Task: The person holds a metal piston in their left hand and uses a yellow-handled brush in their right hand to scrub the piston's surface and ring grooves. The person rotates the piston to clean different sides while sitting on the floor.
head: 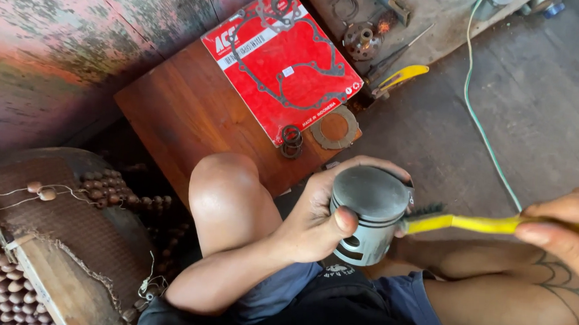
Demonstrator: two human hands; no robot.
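The left hand (316, 218) was wrapped around a grey metal piston (369, 214), fingers and thumb pressed on its sides. The piston was round like a cup, with a flat dull top, thin grooves near the top and a hole in its side. It was held up just beside the bare knee (224, 185). The right hand (570, 230) pinched a yellow brush (463, 223) by its handle. The dark bristles touched the piston's side. Behind lay a brown wooden board (185, 112) with a red gasket pack (282, 58) on it.
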